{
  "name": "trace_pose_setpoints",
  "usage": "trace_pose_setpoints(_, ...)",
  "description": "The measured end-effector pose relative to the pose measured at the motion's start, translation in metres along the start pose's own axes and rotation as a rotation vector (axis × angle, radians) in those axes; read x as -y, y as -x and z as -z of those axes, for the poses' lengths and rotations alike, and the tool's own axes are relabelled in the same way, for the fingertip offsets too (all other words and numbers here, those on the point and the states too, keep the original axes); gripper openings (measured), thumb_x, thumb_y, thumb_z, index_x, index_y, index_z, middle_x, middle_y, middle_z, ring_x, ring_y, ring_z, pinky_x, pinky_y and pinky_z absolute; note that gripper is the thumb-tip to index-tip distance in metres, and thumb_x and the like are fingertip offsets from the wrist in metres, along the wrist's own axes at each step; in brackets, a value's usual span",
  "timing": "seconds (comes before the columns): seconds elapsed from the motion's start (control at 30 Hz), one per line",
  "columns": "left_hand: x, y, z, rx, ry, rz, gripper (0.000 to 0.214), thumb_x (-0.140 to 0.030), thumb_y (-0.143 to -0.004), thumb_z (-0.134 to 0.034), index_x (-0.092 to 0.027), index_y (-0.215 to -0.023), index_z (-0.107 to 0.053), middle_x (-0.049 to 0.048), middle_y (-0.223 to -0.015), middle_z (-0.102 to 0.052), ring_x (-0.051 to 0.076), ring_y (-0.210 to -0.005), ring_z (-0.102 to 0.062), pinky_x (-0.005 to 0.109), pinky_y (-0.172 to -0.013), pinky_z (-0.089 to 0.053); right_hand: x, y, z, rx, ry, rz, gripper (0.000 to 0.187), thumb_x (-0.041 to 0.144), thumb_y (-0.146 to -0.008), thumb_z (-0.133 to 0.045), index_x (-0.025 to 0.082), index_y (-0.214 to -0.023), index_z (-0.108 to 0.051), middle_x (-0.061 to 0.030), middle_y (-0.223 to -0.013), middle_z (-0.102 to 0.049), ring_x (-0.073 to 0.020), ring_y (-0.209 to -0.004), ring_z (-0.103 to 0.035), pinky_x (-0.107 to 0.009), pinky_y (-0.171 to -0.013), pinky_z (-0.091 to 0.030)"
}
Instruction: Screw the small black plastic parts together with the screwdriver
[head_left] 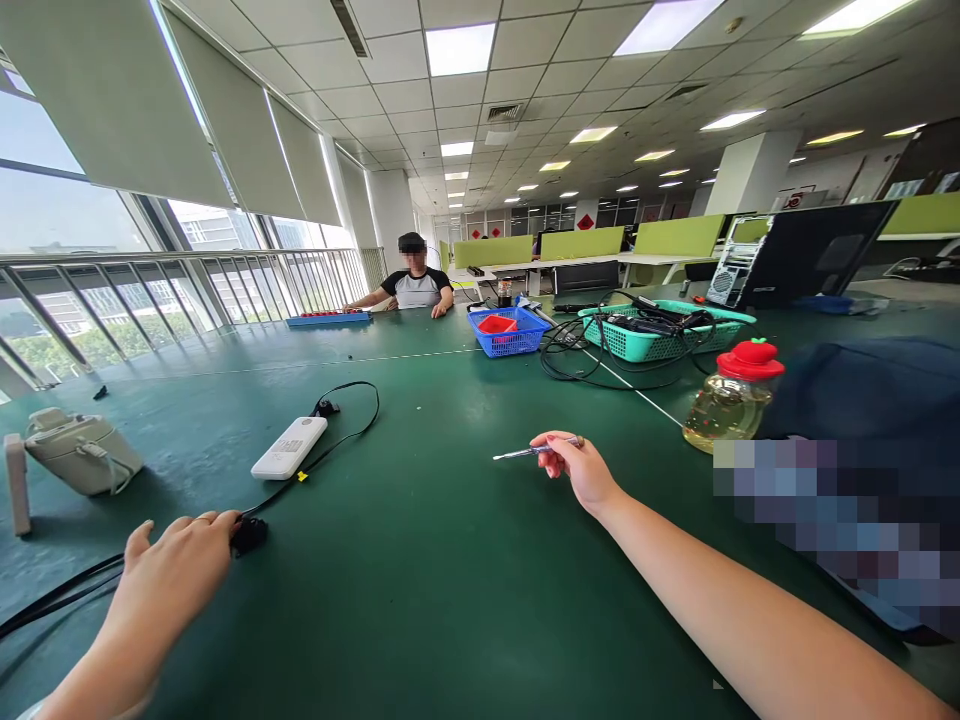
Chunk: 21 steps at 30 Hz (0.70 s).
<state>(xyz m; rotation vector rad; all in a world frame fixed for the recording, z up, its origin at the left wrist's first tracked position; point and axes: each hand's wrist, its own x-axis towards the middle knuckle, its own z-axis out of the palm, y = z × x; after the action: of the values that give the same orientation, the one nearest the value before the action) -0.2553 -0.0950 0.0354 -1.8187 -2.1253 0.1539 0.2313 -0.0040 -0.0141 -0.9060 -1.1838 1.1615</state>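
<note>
My right hand [581, 468] is closed around a thin metal tool, like tweezers or a small screwdriver [525, 452], whose tip points left just above the green table [420, 580]. My left hand [169, 565] rests at the lower left, its fingers curled on a small black plug [249, 535] at the end of a black cable [352, 425]. The cable loops past a white power bank [289, 447] lying flat between the two hands.
A beige pouch [79, 452] sits at far left. A glass jar with a red lid [731, 398] stands at right beside a dark bag [877, 400]. Further back are a blue basket [510, 335], a teal basket of cables [660, 335], a laptop [814, 255], and a seated person [415, 285].
</note>
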Motion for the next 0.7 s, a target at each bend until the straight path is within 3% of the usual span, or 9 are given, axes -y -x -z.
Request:
trace_pose_setpoints(0.2, -0.013, 0.004, 0.016, 0.044, -0.086, -0.001, 0.048, 0.001, -0.085, -0.031, -0.012, -0.109, -0.07, 0.0163, -0.108, -0.073, 0.031, -0.1, -0.066, 0.069, -0.105, -0.023, -0.002, -0.001, 0.0, 0.009, -0.002, 0.0, 0.031, 0.047, -0.072, -0.068, 0.017, -0.075, -0.075, -0.0015, -0.056, -0.062, -0.0118, -0.049, -0.05, -0.026, -0.049, -0.038)
trace_pose_setpoints(0.43, -0.015, -0.003, 0.024, 0.117, -0.144, -0.034, 0.048, 0.001, -0.084, -0.033, -0.012, -0.11, -0.071, 0.0184, -0.115, -0.071, 0.034, -0.104, -0.066, 0.073, -0.105, -0.018, -0.006, -0.002, 0.001, 0.021, -0.001, -0.003, 0.032, 0.047, -0.073, -0.068, 0.016, -0.077, -0.075, -0.002, -0.057, -0.062, -0.0119, -0.05, -0.051, -0.026, -0.049, -0.037)
trace_pose_setpoints(0.57, -0.012, -0.004, 0.02, 0.114, -0.119, -0.015, 0.052, -0.001, -0.087, -0.03, -0.013, -0.119, -0.068, 0.0175, -0.119, -0.071, 0.034, -0.108, -0.065, 0.071, -0.106, -0.02, -0.006, -0.002, 0.0, 0.022, 0.002, 0.0, 0.033, 0.048, -0.074, -0.067, 0.016, -0.077, -0.076, -0.0023, -0.057, -0.062, -0.0121, -0.05, -0.05, -0.026, -0.049, -0.037)
trace_pose_setpoints(0.7, -0.001, -0.005, 0.003, 0.092, 0.056, 0.042, 0.05, -0.006, -0.087, -0.034, -0.017, -0.122, -0.069, 0.0164, -0.121, -0.07, 0.036, -0.11, -0.064, 0.073, -0.104, -0.021, -0.004, 0.0, -0.001, 0.022, 0.006, -0.001, 0.032, 0.047, -0.074, -0.066, 0.016, -0.077, -0.075, -0.0022, -0.057, -0.062, -0.0121, -0.05, -0.05, -0.027, -0.049, -0.038)
